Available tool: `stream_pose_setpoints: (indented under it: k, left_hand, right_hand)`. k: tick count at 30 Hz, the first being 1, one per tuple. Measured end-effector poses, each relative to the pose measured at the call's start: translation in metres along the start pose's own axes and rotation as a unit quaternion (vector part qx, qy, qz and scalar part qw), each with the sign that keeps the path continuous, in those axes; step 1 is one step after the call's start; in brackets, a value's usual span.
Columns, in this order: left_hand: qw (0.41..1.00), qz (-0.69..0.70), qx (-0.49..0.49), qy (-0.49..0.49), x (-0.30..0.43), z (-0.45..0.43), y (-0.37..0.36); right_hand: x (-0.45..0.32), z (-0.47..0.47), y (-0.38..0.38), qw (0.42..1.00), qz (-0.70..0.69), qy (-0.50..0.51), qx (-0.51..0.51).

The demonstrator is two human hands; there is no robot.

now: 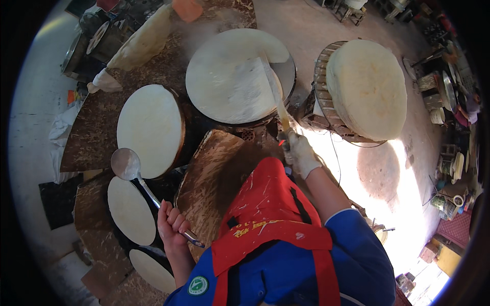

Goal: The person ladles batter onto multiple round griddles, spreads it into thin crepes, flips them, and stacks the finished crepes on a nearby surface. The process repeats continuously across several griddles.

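Observation:
My left hand (174, 225), bare, grips the handle of a large metal ladle (126, 164). The ladle's bowl is over the edges of two round griddles at the left. In my right hand (300, 153), which wears a pale work glove, is the handle of a long flat spatula (272, 82). Its blade lies across a thin round sheet of batter or flatbread (218, 76) on the largest griddle (285, 74). Part of the dark griddle surface shows right of the blade. Thin pale rounds also cover a left griddle (149, 130) and a lower one (132, 210).
A thick stack of flatbreads (367, 90) rests on a round slatted rack (325, 72) to the right. Folded pale cloth (141, 42) lies on the worn brown surround (95, 126). Another coated griddle (153, 269) is at lower left. A cable (337, 160) hangs below the rack.

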State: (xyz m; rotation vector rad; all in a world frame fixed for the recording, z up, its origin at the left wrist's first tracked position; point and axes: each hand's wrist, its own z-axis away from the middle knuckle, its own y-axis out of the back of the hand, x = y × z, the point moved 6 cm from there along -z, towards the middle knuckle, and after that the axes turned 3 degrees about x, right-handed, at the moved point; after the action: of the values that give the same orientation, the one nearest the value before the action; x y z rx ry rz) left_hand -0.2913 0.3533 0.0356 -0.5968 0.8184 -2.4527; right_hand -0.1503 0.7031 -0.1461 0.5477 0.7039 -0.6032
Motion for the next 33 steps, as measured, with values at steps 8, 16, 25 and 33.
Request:
stream_pose_setpoints:
  k: [8,16,25,33]
  left_hand:
    - [1.000,-0.007,0.007,-0.014,-0.026,-0.006,-0.013]
    - [1.000,-0.013,0.000,-0.016,-0.064,-0.008,-0.045]
    - [0.998,0.017,0.028,-0.048,-0.097,0.003,-0.052]
    - [0.999,0.012,0.022,-0.027,-0.091,-0.010,-0.057]
  right_hand:
    - [0.047,0.014,0.052,0.988,0.062,-0.017,-0.138]
    - [-0.011,-0.023,0.083,0.986,0.036,0.078,-0.145]
    - [-0.072,-0.083,0.126,0.965,0.204,0.156,-0.054]
    - [-0.088,-0.074,0.076,0.966,0.219,0.141,0.003]
